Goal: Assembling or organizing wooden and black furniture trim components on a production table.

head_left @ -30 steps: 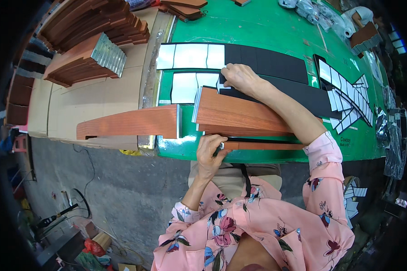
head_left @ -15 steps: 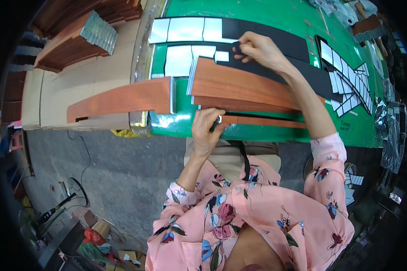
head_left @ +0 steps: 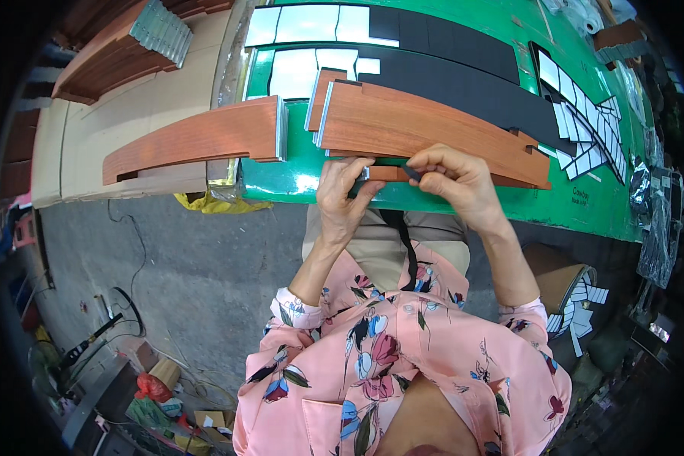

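A narrow wood-grain strip (head_left: 384, 173) lies along the near edge of the green table (head_left: 463, 201). My left hand (head_left: 343, 196) grips its left end. My right hand (head_left: 457, 181) pinches a small black pad (head_left: 411, 173) against the strip's top face, just right of my left hand. Directly behind the strip rests a stack of long curved wood-grain panels (head_left: 425, 125). Beyond them lie black adhesive sheets (head_left: 448, 45), whose left parts show bare white backing (head_left: 311, 23).
Another curved wood-grain panel (head_left: 197, 138) bridges the table's left edge and a cardboard box (head_left: 121, 114). More panels are stacked at the far left (head_left: 102, 57). Peeled white backing pieces (head_left: 577, 121) pile up at the right. Cables and clutter lie on the grey floor (head_left: 152, 258).
My right hand has come back from the black sheets at the far side to the strip by my left hand, carrying a small black pad. The view has tilted nearer.
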{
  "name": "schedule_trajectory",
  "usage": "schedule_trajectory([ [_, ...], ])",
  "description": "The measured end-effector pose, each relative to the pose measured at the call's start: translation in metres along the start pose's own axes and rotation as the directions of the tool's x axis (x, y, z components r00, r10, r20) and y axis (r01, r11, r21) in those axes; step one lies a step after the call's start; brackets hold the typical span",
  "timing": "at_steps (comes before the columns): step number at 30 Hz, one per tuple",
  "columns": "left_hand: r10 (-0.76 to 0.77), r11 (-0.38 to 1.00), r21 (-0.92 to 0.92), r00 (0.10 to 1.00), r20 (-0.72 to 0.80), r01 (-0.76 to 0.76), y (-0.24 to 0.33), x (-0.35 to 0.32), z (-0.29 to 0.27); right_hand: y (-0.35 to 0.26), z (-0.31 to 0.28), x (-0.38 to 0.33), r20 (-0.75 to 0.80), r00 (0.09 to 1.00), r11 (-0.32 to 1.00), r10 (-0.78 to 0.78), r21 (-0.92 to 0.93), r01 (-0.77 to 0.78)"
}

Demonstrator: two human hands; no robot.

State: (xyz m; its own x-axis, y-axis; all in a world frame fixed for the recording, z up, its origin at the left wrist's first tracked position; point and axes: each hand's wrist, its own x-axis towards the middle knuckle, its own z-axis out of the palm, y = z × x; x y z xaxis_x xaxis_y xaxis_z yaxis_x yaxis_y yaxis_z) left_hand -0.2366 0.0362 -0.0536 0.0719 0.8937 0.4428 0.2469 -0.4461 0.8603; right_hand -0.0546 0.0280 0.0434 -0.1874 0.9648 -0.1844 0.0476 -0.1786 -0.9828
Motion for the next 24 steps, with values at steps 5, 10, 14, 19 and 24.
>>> schedule_trajectory([
  [5,-0.015,1.000,-0.018,0.998,0.065,0.016,0.000,-0.005,-0.009,0.010,0.015,-0.002,0.020,0.913,0.726,-0.407,-0.599,0.337],
  [10,0.032,0.997,-0.071,0.998,0.048,-0.029,0.001,-0.004,-0.010,0.010,0.022,0.003,0.100,0.830,0.512,-0.549,-0.744,0.429],
  [14,-0.059,0.983,-0.170,0.997,0.049,0.066,0.004,-0.006,-0.009,0.012,0.024,0.005,0.085,0.830,0.501,-0.551,-0.762,0.410],
  [19,-0.062,0.979,-0.189,0.996,0.058,0.072,0.002,-0.005,-0.009,0.014,0.028,0.004,0.069,0.834,0.503,-0.548,-0.769,0.395],
  [24,-0.052,0.981,-0.184,0.997,0.050,0.061,0.002,-0.004,-0.008,0.015,0.030,0.004,0.055,0.832,0.503,-0.552,-0.774,0.385],
])
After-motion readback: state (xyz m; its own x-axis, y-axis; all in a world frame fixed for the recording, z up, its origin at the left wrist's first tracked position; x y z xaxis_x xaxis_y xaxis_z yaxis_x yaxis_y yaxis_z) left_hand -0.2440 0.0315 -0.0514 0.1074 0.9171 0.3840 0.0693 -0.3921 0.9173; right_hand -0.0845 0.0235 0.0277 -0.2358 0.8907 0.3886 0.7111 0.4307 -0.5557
